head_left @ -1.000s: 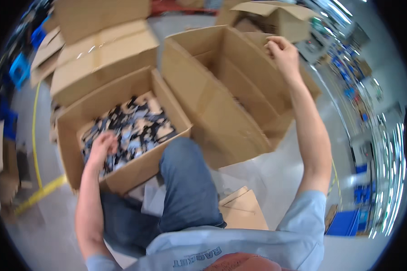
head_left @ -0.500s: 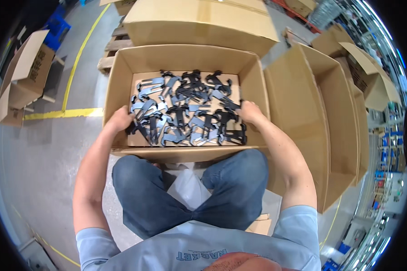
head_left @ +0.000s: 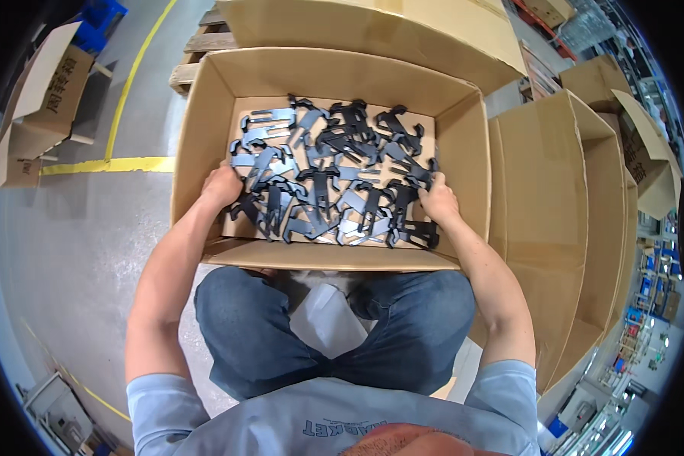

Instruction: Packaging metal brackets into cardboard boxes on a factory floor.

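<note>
An open cardboard box (head_left: 357,64) stands in front of my knees. Inside it a flat cardboard sheet (head_left: 427,129) carries a spread of black and grey forked brackets (head_left: 321,190), many overlapping. My left hand (head_left: 223,185) is closed at the sheet's left edge, beside a dark bracket. At the opposite edge my right hand (head_left: 439,201) is closed too, its thumb close to the ends of black brackets. Fingertips of both hands are partly hidden by the brackets and the sheet's edge. Both forearms reach over the box's near wall.
A larger closed carton (head_left: 372,30) rests behind the box, near a wooden pallet (head_left: 205,45). Open empty cartons (head_left: 543,182) stand close on the right. Another carton (head_left: 49,106) is at the far left, past yellow floor tape (head_left: 106,166). White material (head_left: 328,319) lies between my knees.
The view has shifted, so the box looks larger and farther right. Both hands and the sheet sit farther inside the walls and seem lower. Their grip looks the same.
</note>
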A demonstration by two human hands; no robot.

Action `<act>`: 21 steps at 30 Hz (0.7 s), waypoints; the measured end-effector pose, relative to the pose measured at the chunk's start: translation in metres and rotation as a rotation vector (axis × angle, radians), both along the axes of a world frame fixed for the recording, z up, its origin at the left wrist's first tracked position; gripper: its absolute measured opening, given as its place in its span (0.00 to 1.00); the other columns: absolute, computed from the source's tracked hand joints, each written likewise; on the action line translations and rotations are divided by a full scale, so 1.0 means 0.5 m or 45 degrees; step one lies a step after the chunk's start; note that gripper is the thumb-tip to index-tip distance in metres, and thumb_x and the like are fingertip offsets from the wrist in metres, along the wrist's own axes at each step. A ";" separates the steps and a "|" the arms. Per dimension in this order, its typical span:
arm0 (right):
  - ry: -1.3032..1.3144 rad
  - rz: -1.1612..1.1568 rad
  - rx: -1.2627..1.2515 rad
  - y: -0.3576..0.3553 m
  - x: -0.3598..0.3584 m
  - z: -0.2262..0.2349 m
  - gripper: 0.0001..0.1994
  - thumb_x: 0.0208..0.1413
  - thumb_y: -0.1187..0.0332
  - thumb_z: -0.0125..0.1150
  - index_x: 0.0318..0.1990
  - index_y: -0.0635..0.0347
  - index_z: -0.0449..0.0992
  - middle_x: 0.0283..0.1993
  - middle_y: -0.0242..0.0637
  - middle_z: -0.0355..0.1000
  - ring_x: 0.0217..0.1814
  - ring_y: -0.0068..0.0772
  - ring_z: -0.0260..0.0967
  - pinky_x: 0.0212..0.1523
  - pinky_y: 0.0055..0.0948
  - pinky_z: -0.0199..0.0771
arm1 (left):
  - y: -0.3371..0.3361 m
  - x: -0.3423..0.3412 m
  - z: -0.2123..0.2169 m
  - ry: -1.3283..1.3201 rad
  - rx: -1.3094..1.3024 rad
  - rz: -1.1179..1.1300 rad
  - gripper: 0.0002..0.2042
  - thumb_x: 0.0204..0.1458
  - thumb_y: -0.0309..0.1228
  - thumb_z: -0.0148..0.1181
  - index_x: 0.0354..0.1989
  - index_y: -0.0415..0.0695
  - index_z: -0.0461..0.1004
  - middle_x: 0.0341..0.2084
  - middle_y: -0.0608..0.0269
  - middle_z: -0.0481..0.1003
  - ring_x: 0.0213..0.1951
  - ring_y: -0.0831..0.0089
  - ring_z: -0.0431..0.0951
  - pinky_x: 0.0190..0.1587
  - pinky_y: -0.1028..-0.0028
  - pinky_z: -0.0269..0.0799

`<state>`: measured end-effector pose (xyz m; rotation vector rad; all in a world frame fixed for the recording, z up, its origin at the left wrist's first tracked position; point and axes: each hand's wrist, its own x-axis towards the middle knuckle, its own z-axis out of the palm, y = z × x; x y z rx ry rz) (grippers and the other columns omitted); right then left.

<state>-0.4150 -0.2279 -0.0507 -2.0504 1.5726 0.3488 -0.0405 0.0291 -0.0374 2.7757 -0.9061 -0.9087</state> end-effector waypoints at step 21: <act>-0.054 -0.349 0.299 -0.086 -0.060 -0.110 0.23 0.56 0.62 0.50 0.49 0.76 0.73 0.49 0.60 0.74 0.53 0.57 0.73 0.53 0.44 0.73 | -0.010 0.039 -0.131 0.429 -0.194 0.305 0.17 0.55 0.24 0.39 0.48 0.28 0.70 0.42 0.40 0.76 0.41 0.51 0.77 0.47 0.60 0.73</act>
